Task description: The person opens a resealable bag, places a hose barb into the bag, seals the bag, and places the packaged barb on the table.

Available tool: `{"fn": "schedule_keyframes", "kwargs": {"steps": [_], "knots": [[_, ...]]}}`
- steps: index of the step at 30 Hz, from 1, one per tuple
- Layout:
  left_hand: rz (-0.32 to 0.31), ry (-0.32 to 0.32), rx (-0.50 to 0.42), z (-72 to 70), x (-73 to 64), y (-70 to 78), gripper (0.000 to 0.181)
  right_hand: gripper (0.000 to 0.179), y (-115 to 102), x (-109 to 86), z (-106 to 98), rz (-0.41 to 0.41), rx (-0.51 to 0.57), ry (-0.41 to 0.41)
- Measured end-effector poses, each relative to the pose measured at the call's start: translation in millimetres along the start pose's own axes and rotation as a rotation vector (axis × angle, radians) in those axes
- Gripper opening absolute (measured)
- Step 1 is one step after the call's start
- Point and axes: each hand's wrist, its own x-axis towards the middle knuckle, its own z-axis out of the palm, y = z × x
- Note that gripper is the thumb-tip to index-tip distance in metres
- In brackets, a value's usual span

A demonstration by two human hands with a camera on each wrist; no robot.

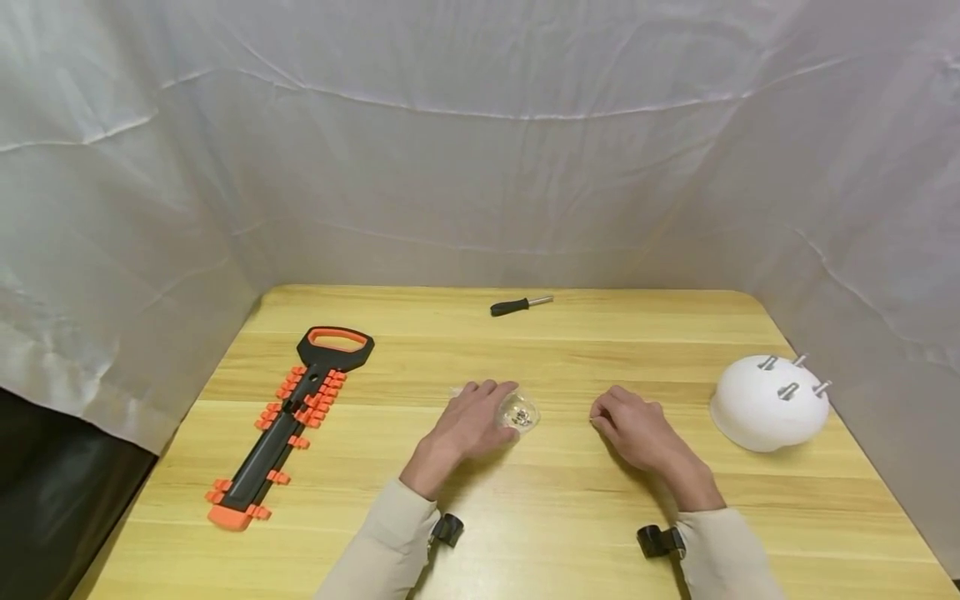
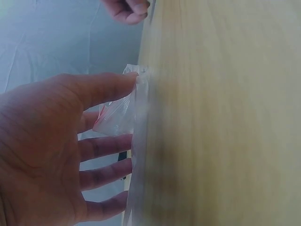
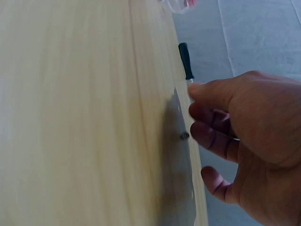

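Observation:
A clear plastic bag [image 1: 520, 412] with several small metal pieces inside lies on the table, partly hidden under my left hand [image 1: 472, 418]. In the left wrist view, the nearly straight fingers and thumb of that hand press around the bag [image 2: 117, 115], which has a red strip. My right hand [image 1: 637, 427] is low over the table, apart from the bag, with its fingers loosely bent. The right wrist view shows a small dark screw-like piece [image 3: 185, 135] just past those fingertips; no object shows clearly between them.
A black-handled screwdriver [image 1: 512, 307] lies at the table's back. To the left is a long black holder [image 1: 262, 454] with orange clips and a loop handle. A white dome [image 1: 765, 408] with several metal posts stands at the right. Pale cloth [image 1: 480, 183] hangs around the table.

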Motion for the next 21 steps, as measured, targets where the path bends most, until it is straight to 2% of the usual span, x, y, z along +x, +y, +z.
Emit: {"fn": "schedule_keyframes", "kwargs": {"steps": [4, 9, 21], "knots": [[0.001, -0.002, 0.013, -0.2, 0.3, 0.2, 0.070, 0.006, -8.8, 6.3, 1.9, -0.014, 0.079, 0.019], [0.015, 0.001, 0.040, 0.4, 0.1, 0.3, 0.067, 0.008, -20.7, 12.6, 6.1, -0.005, 0.116, 0.010], [0.019, 0.019, 0.074, 1.1, 0.0, 0.0, 0.064, 0.008, -46.4, 27.5, 15.6, -0.068, 0.172, -0.033]]}}
